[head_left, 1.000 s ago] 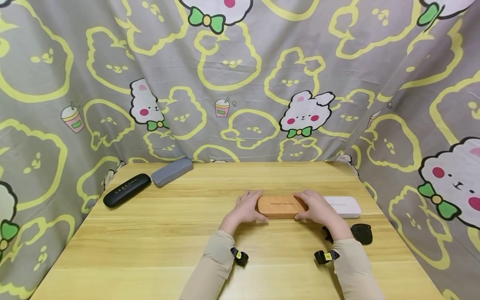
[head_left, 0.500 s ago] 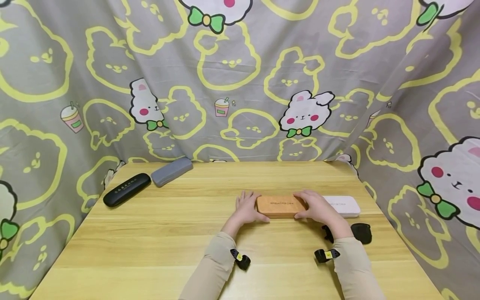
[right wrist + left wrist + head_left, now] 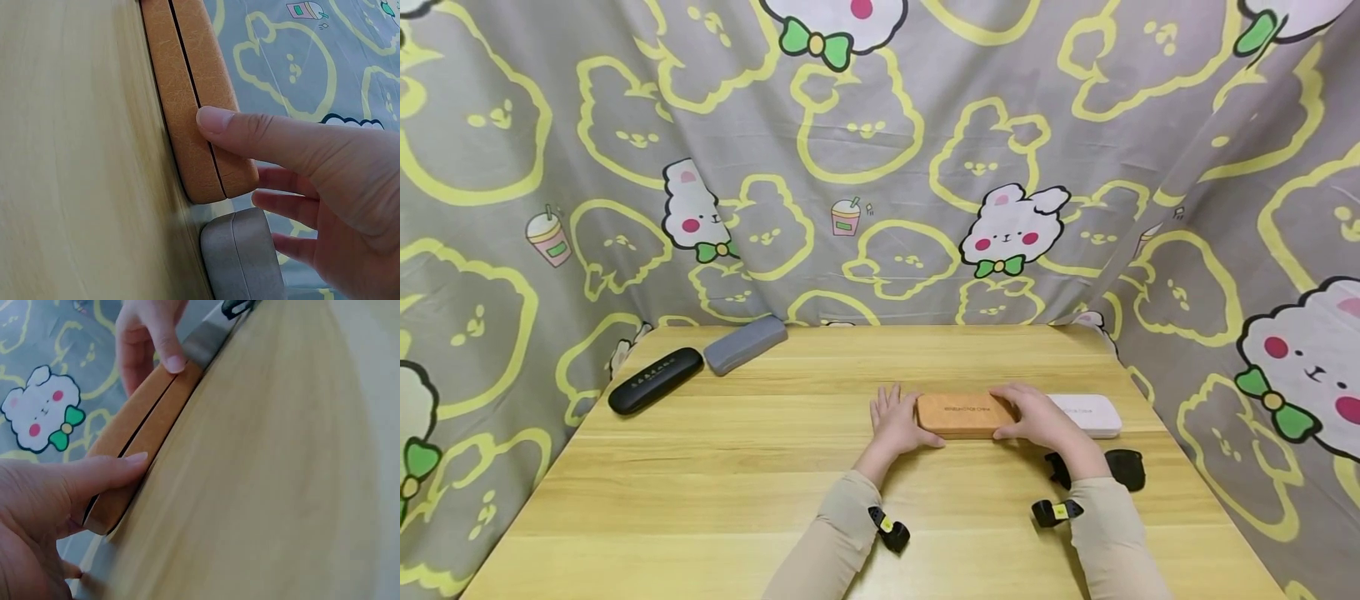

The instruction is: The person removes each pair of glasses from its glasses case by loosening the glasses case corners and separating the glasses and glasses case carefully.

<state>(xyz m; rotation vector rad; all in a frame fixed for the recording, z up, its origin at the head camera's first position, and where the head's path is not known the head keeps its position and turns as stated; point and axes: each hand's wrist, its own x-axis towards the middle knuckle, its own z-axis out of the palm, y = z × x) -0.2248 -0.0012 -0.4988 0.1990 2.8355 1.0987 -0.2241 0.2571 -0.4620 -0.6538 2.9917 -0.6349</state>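
An orange-brown glasses case [image 3: 967, 414] lies closed on the wooden table, small lettering on its lid. At its left end, my left hand [image 3: 897, 422] holds it with the thumb on the front side, the other fingers spread toward the back. My right hand [image 3: 1037, 419] grips the right end. In the right wrist view its thumb [image 3: 215, 120] lies on the dark seam between lid and base. Just to the right is a white glasses case [image 3: 1093, 412], partly hidden by that hand. Dark sunglasses [image 3: 1125, 469] lie in front of it, partly covered by the right wrist.
Far to the left rest a black glasses case [image 3: 655, 382] and a grey glasses case [image 3: 745, 344], both set at a slant. A patterned curtain [image 3: 880, 200] hangs behind and beside the wooden table [image 3: 700, 500].
My left wrist and forearm have shifted a little to the right, and the left fingers have spread more. The right hand keeps its hold, and the orange-brown case stays nearly in place.
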